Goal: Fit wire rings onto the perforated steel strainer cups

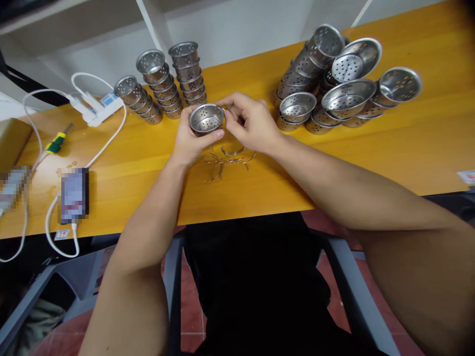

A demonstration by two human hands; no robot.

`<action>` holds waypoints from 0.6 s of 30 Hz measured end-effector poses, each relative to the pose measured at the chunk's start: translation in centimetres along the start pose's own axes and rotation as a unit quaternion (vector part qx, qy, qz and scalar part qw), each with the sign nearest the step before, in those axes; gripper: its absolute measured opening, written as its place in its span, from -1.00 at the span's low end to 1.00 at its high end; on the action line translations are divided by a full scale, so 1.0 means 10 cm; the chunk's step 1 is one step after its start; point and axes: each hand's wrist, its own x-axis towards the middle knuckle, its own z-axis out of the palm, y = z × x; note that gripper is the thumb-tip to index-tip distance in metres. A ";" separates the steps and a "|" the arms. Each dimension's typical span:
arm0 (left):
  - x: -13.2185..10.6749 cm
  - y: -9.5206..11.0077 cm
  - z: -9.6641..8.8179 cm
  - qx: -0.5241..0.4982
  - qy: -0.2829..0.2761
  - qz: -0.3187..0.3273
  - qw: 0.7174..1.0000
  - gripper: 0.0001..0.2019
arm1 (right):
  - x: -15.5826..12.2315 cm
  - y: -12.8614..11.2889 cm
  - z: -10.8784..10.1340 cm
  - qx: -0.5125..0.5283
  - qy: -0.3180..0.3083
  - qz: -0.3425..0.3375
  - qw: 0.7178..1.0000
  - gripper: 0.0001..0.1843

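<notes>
My left hand [191, 136] is wrapped round a small perforated metal cup [206, 118], its open top tilted up toward me. Beside the cup's right rim, the fingers of my right hand [250, 121] are pinched together. Whatever they may hold is too small to make out. Several thin curved wire pieces [226, 160] lie loose on the table just below my hands. Behind my left hand stand stacks of similar perforated cups [187, 64]. To the right of my right hand, the nearest stacked cup [298, 106] belongs to a larger group.
Tall leaning cup stacks [322, 54] crowd the right back of the yellow table [282, 183]. At the left are a white power strip [98, 111] with cables, a green-and-yellow screwdriver [56, 142] and a plugged-in phone [74, 195]. A white partition runs behind.
</notes>
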 end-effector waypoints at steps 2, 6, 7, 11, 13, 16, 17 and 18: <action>0.03 0.00 -0.03 -0.004 0.004 0.002 1.000 0.15 | 0.00 0.01 0.02 -0.009 0.002 -0.006 1.000 -0.25; 0.04 0.00 -0.07 -0.048 0.012 0.009 0.999 0.11 | 0.07 0.16 0.22 0.055 0.068 -0.048 0.995 -0.39; 0.03 0.00 -0.07 -0.060 0.016 0.007 0.998 0.09 | 0.11 0.21 0.29 0.095 0.099 -0.070 0.988 -0.46; -0.03 0.00 -0.07 -0.113 0.014 -0.008 0.993 0.01 | 0.22 0.38 0.53 0.222 0.200 -0.144 0.943 -0.67; -0.03 -0.01 -0.08 -0.122 -0.001 -0.002 0.992 0.04 | 0.23 0.41 0.55 0.247 0.207 -0.165 0.932 -0.67; 0.00 -0.04 -0.08 -0.090 -0.007 0.022 0.996 0.13 | 0.21 0.39 0.51 0.259 0.193 -0.165 0.932 -0.68; 0.02 -0.05 -0.08 -0.074 -0.005 0.030 0.997 0.15 | 0.20 0.38 0.48 0.260 0.188 -0.166 0.933 -0.69; 0.03 -0.05 -0.08 -0.061 -0.002 0.037 0.997 0.16 | 0.20 0.38 0.46 0.259 0.185 -0.167 0.933 -0.70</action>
